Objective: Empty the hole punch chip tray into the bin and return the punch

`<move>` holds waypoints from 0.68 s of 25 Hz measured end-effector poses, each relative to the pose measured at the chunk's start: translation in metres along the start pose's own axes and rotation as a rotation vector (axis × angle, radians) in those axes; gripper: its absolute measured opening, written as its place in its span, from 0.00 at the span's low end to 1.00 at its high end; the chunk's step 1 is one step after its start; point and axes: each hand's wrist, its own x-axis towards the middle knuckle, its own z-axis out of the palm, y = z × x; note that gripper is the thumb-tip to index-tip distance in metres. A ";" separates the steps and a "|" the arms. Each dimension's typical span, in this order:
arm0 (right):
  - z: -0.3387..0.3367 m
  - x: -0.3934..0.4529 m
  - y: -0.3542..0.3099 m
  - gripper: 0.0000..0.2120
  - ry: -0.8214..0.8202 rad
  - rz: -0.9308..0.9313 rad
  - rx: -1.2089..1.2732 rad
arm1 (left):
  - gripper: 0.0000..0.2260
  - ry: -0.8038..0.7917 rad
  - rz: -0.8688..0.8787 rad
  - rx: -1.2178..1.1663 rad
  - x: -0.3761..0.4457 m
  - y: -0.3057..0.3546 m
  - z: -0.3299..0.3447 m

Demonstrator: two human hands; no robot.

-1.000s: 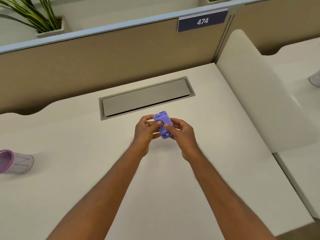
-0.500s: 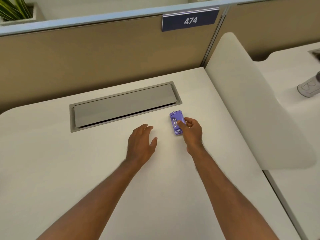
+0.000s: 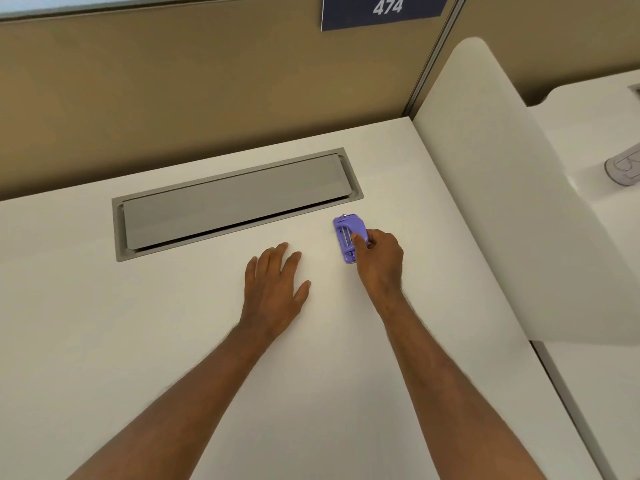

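Desk (image 3: pixel 173 341), punch (image 3: pixel 343 233) half under right hand (image 3: pixel 379 258)

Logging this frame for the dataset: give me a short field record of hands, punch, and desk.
left hand: open, flat over the desk, holding nothing
right hand: fingers closed on the hole punch
hole punch: purple, lying on the desk, right of the cable hatch
cable hatch: grey, lid down, set into the desk
desk: white
bin: not in view
sign: reads 474, on the partition
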 end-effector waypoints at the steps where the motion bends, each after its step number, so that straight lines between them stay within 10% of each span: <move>1: 0.000 0.000 -0.001 0.15 0.001 0.009 -0.014 | 0.27 -0.002 0.000 0.001 0.000 0.000 -0.001; 17: -0.010 -0.018 -0.012 0.20 0.031 -0.096 -0.142 | 0.29 -0.031 0.032 0.027 -0.014 -0.008 -0.016</move>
